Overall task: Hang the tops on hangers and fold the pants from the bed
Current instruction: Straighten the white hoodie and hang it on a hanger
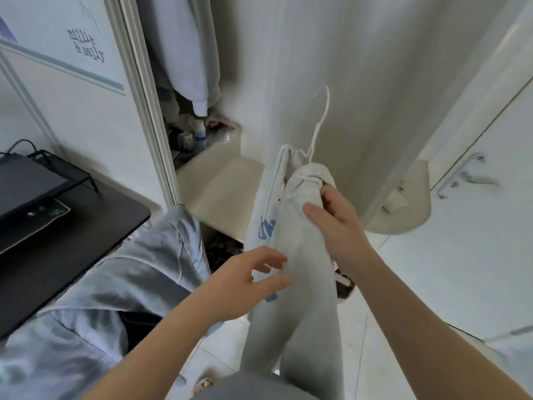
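Pale grey sweatpants (pixel 305 269) with a blue logo and a white drawstring hang in front of me in the middle of the view. My right hand (pixel 334 223) grips them near the waistband, fingers curled round the bunched cloth. My left hand (pixel 248 281) is at the left side of the hanging legs with fingers spread, its fingertips touching the fabric. A light blue garment (pixel 121 284) lies crumpled at the lower left, partly over the dark desk.
An open wardrobe (pixel 184 67) at top centre holds hanging pale clothes and small items on its floor. A dark desk (pixel 57 255) with a laptop on a stand is at left. A white door with a handle (pixel 464 174) is at right. Slippers lie on the tiled floor.
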Available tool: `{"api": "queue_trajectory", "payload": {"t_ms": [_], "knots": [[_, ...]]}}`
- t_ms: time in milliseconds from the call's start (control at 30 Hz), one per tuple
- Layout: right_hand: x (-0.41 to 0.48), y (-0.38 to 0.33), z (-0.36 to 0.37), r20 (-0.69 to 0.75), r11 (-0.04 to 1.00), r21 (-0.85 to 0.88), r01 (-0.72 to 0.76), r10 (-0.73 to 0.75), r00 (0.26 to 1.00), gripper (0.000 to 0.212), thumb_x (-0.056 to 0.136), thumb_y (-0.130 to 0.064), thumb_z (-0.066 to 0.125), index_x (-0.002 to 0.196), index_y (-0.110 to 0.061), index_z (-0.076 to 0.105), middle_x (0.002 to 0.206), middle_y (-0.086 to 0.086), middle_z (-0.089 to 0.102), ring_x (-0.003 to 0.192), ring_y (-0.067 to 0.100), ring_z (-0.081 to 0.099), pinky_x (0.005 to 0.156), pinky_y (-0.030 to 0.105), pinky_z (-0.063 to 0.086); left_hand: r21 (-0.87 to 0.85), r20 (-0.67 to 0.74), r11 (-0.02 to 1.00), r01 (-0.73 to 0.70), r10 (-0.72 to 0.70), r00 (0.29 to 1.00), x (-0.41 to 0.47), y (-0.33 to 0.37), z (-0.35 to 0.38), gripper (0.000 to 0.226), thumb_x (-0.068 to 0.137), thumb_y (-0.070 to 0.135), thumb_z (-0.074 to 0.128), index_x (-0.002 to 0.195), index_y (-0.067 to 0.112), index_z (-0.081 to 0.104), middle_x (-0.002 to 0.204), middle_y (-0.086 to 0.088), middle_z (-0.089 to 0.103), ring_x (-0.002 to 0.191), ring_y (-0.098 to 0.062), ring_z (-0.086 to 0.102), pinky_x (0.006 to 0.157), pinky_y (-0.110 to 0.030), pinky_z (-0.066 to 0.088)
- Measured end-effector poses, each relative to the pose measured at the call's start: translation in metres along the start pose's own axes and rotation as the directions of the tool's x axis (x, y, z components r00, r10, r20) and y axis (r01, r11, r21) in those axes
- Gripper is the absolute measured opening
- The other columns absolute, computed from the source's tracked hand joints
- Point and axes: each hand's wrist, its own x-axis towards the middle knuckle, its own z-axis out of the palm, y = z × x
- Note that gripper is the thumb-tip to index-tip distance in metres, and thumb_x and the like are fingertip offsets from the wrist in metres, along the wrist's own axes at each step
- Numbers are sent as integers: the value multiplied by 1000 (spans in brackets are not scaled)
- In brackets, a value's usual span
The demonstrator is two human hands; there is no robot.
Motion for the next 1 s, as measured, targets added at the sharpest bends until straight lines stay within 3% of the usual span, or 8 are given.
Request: {"api": "queue_trajectory", "payload": {"t_ms": [100,267,467,567,700,867,1000], "knots": [[32,-18,20,-93,997,57,54,-48,995,18,81,-28,58,89,-12,58,73,-5,53,67,9,49,60,21,44,15,32,997,-77,76,997,11,4,-36,59,68,77,59,121,52,55,119,39,55,113,16,49,94,-17,44],[84,-56,48,-254,989,73,127,-105,962,30,79,-25,57,91,2,50,76,3,44,69,15,41,63,30,38,61,40,980,-189,187,982,34,18,-86,79,70,75,68,139,51,39,133,36,44,119,13,46,88,-8,39],[141,-123,55,-341,976,24,217,-196,919,14,78,-25,54,79,-14,46,71,0,40,67,16,39,62,29,35,86,-4,944,-318,320,947,60,44,-133,87,64,79,66,140,54,31,135,39,37,115,17,43,84,-10,39],[168,-160,59,-366,957,-15,291,-276,889,15,78,-23,52,75,-15,40,68,-1,36,63,15,35,59,29,32,112,-78,920,-376,386,919,74,66,-162,85,65,78,65,140,53,32,128,40,40,113,18,44,88,-12,41],[207,-208,58,-372,924,-42,379,-367,853,12,89,-13,52,80,-13,44,76,6,38,72,20,37,66,33,33,171,-162,882,-440,465,870,93,101,-204,81,71,74,66,141,48,36,132,31,46,112,10,50,97,-25,48],[257,-273,49,-390,875,-124,468,-476,788,34,95,-10,50,67,-22,34,62,-8,35,56,9,35,56,26,32,260,-206,829,-495,549,810,123,150,-254,72,78,67,67,140,42,39,130,23,52,111,2,55,97,-29,50],[302,-324,36,-380,814,-219,538,-579,721,32,96,-11,50,68,-20,37,60,-8,37,55,10,36,54,25,32,323,-232,777,-541,619,750,150,191,-291,61,79,66,67,130,41,45,119,22,58,103,3,57,93,-31,52]]}}
